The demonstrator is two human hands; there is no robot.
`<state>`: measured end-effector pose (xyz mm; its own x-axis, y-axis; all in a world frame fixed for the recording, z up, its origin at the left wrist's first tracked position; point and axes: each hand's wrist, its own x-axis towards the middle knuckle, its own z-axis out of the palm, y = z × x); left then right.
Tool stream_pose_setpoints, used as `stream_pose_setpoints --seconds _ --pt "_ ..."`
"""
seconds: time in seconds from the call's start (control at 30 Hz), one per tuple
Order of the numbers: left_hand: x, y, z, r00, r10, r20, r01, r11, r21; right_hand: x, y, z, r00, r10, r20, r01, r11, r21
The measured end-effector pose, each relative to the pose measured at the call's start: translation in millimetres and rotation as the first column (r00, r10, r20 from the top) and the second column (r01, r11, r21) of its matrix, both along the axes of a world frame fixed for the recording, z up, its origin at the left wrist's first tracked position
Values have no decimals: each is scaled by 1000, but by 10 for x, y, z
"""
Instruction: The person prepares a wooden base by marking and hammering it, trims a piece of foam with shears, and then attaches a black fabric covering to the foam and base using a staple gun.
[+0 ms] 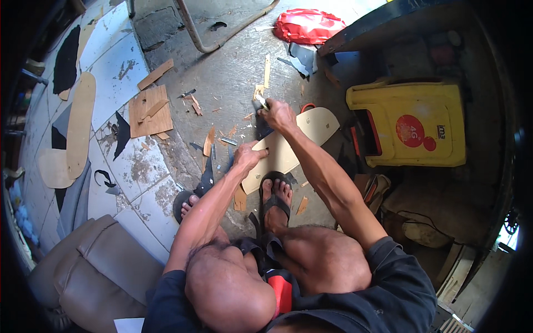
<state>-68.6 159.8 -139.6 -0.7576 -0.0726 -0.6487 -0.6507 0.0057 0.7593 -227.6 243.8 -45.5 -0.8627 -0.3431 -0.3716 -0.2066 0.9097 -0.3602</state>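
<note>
A long pale cream board [286,154] with rounded ends and a few small holes lies slanting on the floor in front of me. My left hand [249,157] grips its left edge, thumb on top and fingers curled at the side. Beyond the board's far left side, my right hand [279,116] is closed round a small pale yellow-green tool [261,102], whose kind I cannot make out. The lower end of the board reaches my sandalled right foot [276,202]. Wood scraps [209,141] and splinters lie left of my left hand.
A yellow plastic container [413,125] lies on its side at right, under a dark curved frame. A red plastic bundle [308,26] sits at the far side, near a metal leg [191,28]. Left are a plywood square [149,111], a rounded tan board [81,125] and brown cushions [105,272].
</note>
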Motion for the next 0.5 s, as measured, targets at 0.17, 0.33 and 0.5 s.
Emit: stream_pose_setpoints --seconds 0.17,0.33,0.5 --pt "32 18 -154 999 -1 -48 -2 998 -61 57 71 -43 994 -107 -8 101 960 -261" --pt "29 -126 70 998 -16 63 -6 943 333 625 610 193 964 -258 59 253 832 -493" --pt "-14 -143 168 994 -101 49 89 974 209 1101 983 43 947 -224 231 308 842 -444"
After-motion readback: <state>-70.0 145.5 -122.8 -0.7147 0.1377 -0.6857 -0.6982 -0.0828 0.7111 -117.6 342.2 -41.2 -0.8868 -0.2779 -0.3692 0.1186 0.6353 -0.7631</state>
